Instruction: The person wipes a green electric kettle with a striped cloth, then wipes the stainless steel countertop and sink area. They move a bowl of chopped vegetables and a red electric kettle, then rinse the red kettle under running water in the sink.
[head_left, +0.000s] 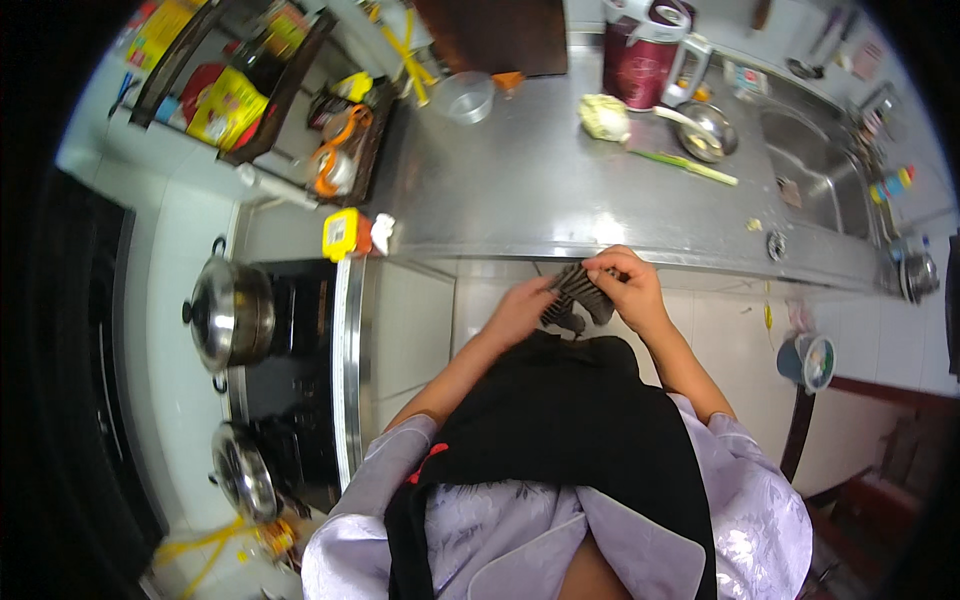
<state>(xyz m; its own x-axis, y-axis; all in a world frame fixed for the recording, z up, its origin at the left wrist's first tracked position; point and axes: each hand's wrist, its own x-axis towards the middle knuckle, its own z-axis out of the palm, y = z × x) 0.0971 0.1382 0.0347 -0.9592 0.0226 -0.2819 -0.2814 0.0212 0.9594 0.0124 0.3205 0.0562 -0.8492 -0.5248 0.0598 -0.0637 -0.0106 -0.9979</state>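
A dark striped cloth (576, 286) is stretched between my two hands, just in front of the steel counter's edge. My right hand (628, 283) pinches its upper right part between thumb and fingers. On the other side, my left hand (521, 306) grips the cloth's left part, and its fingers look slightly blurred. Both hands are above the black apron (555, 405) and over the floor. Across the counter (487, 187) lie a cabbage (604, 118), a green onion stalk (686, 165) and a steel bowl (706, 131) with a white-handled utensil in it.
A maroon electric pot (645, 60) stands behind the cabbage. The sink (814, 169) is at right. A clear plastic bowl (465, 97) sits near the spice rack (281, 112). Lidded steel pots (229, 315) rest on the black stove (292, 390) at left. A bin (806, 360) stands right.
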